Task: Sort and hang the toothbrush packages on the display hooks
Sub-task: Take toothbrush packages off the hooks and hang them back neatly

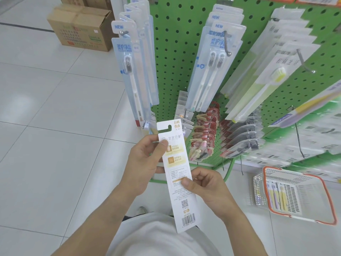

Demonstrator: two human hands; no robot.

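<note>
Glossy white floor tiles (pixel 55 111) fill the frame's left, brown cardboard boxes (pixel 81 28) upper left; both hands (pixel 145 163) (pixel 206 189) pinch a white card toothbrush package (pixel 178 174) at centre, before the green pegboard rack (pixel 177 52).

Matt card pkg (pixel 177 174), glossy floor tiles (pixel 46 108).

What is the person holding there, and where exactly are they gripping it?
A white toothbrush package, back side up. The left hand pinches its left edge near the top; the right hand pinches the right edge around the middle.
</note>
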